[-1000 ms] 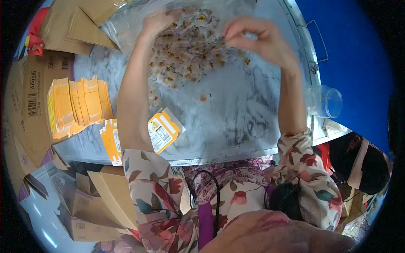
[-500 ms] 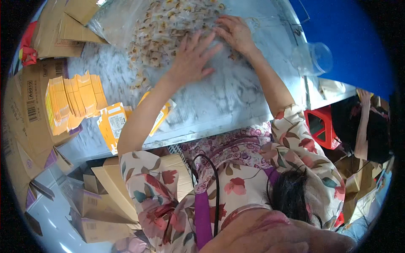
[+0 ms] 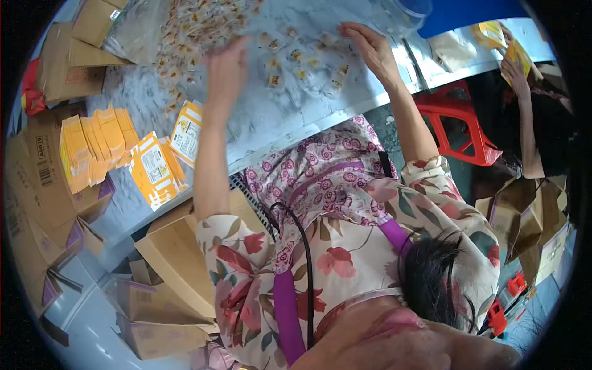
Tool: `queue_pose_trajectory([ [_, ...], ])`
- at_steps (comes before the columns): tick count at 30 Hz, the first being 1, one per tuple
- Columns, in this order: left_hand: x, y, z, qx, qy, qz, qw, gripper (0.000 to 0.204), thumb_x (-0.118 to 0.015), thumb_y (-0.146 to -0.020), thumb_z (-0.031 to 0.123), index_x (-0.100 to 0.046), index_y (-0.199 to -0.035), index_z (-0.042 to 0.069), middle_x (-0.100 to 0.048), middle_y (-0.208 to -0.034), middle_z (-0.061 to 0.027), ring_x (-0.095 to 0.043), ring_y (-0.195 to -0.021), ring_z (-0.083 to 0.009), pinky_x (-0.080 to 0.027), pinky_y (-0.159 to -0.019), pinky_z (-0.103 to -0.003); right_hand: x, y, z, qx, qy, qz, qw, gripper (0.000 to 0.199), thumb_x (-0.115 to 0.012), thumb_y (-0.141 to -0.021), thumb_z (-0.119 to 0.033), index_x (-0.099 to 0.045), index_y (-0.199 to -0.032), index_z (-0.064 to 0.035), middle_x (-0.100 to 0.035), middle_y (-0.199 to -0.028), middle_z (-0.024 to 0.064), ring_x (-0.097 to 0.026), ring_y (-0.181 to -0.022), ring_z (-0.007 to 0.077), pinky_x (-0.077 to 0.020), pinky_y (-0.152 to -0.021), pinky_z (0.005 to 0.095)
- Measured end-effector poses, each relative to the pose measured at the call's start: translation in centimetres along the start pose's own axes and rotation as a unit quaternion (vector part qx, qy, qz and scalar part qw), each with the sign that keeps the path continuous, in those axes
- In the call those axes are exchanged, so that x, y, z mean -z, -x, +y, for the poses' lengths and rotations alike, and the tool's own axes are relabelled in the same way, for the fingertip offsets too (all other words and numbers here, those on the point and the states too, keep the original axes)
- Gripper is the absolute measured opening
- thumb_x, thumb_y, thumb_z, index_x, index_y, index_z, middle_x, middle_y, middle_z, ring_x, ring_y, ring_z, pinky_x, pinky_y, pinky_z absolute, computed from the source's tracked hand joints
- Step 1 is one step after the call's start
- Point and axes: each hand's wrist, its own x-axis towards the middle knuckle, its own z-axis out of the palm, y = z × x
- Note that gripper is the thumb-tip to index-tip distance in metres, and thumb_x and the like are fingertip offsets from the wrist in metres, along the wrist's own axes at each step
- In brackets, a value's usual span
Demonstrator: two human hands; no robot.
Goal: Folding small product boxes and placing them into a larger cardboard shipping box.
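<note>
Many small clear sachets with yellow-brown contents [image 3: 290, 58] lie spread over a pale marbled table [image 3: 271, 117]. My left hand [image 3: 226, 68] lies flat with fingers spread on the near edge of the pile. My right hand [image 3: 369, 44] rests palm down at the pile's right side, fingers on several sachets. Neither hand visibly grips anything. A clear bag holding more sachets [image 3: 148, 31] lies at the far left of the pile.
Yellow and white flat cartons [image 3: 154, 166] and a yellow stack [image 3: 92, 148] lie left on the table. Brown cardboard boxes [image 3: 179, 259] crowd the left and the floor. A red plastic stool [image 3: 459, 123] stands right. Another person's hand holds a yellow packet [image 3: 515, 58] far right.
The view has swung so the table sits higher and to the left. Both hands have swept sachets toward the table's near edge, the right hand moving further right.
</note>
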Motion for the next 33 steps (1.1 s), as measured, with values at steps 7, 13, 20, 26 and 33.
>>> queue_pose_trajectory([
  [7,-6.3,1.0,7.5,-0.155,-0.059,0.073,0.983,0.046,-0.061,-0.086,0.024,-0.053,-0.13,0.011,-0.043,-0.142,-0.0127,-0.038,-0.13,-0.0356,-0.031,-0.103,-0.051,-0.5,4.7,1.3,0.06,0.12,0.074,0.988,0.036,-0.06,-0.09,-0.024,-0.059,-0.123,-0.0079,-0.06,-0.124,0.0133,-0.06,-0.109,0.0244,-0.0497,-0.087,0.0328],
  [13,-8.8,2.4,6.3,-0.148,-0.086,0.048,0.984,0.057,-0.058,-0.088,0.029,-0.041,-0.138,0.009,-0.042,-0.143,-0.0118,-0.035,-0.132,-0.0348,-0.029,-0.104,-0.05,-1.9,1.3,1.2,0.199,0.265,-0.081,0.94,0.072,-0.065,-0.076,-0.058,-0.052,-0.132,-0.0151,-0.041,-0.144,0.0128,-0.033,-0.133,0.0406,-0.0284,-0.109,0.0494],
  [20,-8.3,2.9,3.5,-0.128,-0.146,0.041,0.98,0.041,-0.054,-0.091,0.027,-0.051,-0.131,0.017,-0.046,-0.14,-0.0066,-0.039,-0.13,-0.0331,-0.03,-0.104,-0.048,-3.1,0.6,2.8,0.293,0.348,-0.149,0.878,0.065,-0.068,-0.074,-0.054,-0.055,-0.126,-0.0175,-0.044,-0.142,0.0063,-0.037,-0.131,0.033,-0.0317,-0.109,0.0459],
  [26,-6.6,4.3,-1.5,-0.061,-0.186,0.077,0.978,0.035,-0.05,-0.094,0.026,-0.054,-0.128,0.018,-0.051,-0.135,-0.0062,-0.043,-0.127,-0.0324,-0.031,-0.103,-0.049,-0.3,0.7,3.2,0.267,0.317,-0.098,0.905,0.045,-0.068,-0.079,-0.043,-0.062,-0.111,-0.0134,-0.056,-0.129,0.0048,-0.048,-0.122,0.0315,-0.0386,-0.103,0.0443],
  [33,-4.5,4.2,1.7,0.045,-0.118,0.112,0.986,0.038,-0.06,-0.086,0.019,-0.058,-0.123,0.012,-0.056,-0.128,-0.0135,-0.047,-0.122,-0.0338,-0.033,-0.101,-0.05,3.0,3.5,3.0,0.055,-0.066,0.096,0.992,0.032,-0.059,-0.092,-0.024,-0.062,-0.118,-0.0046,-0.061,-0.122,0.0081,-0.056,-0.116,0.0228,-0.0443,-0.098,0.0333],
])
